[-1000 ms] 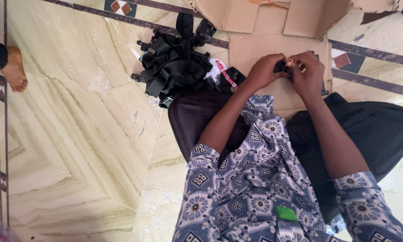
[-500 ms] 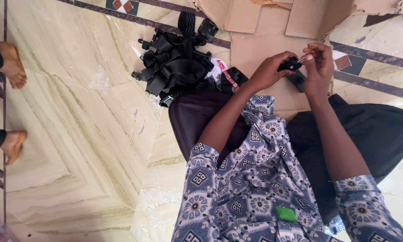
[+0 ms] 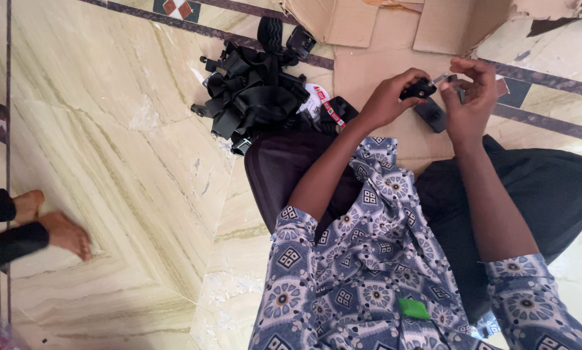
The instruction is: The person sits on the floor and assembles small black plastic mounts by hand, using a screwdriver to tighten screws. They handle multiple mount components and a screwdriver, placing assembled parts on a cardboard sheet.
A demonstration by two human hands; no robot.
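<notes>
— Where is the small black plastic part (image 3: pixel 419 88) found?

— It is gripped in the fingers (image 3: pixel 404 83) of the left hand (image 3: pixel 388 98), raised above a flat sheet of brown cardboard (image 3: pixel 375 68). A thin pale piece (image 3: pixel 441 78) at its end is pinched by the right hand (image 3: pixel 467 104).

— And beneath?

— A second black oblong piece (image 3: pixel 431 115) is laid on the cardboard, just under the hands. A polished cream marble floor (image 3: pixel 109 129) with dark inlaid bands is seen all round.

— What is counted?

— One heap of black straps and buckles (image 3: pixel 252 94) and two bare feet (image 3: pixel 51 223) of another person at the left edge.
</notes>
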